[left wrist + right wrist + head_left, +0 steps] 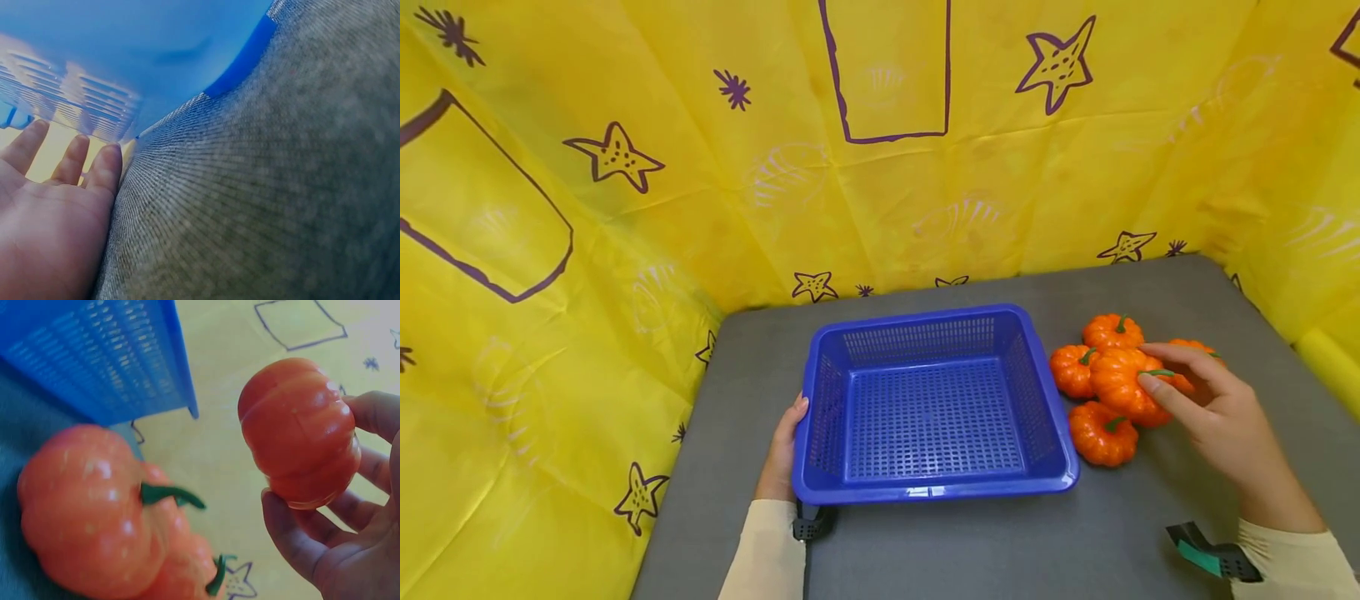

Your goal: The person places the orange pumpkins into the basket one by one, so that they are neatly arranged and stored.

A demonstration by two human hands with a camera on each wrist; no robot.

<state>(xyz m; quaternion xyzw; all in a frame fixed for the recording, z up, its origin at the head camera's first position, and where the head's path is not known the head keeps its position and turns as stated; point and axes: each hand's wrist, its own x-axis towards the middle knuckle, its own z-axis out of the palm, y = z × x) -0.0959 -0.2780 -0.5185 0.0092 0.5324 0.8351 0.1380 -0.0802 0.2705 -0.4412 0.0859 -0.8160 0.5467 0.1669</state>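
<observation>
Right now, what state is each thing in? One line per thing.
Blue basket: upright, empty, on the table.
Held pumpkin: raised off the table.
Other pumpkins: bunched right of the basket, some partly hidden.
Left grip: fingers extended, at the basket's left side.
Right grip: holding the raised pumpkin.
Yellow sheet: hung up, creased.

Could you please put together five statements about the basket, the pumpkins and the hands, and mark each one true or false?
1. The right hand holds an orange pumpkin. True.
2. The blue basket contains two pumpkins. False: it is empty.
3. In the head view, the left hand is at the basket's left side. True.
4. The basket lies upside down. False: it is upright, with its open side up.
5. In the head view, the other pumpkins are left of the basket. False: they are to its right.
</observation>
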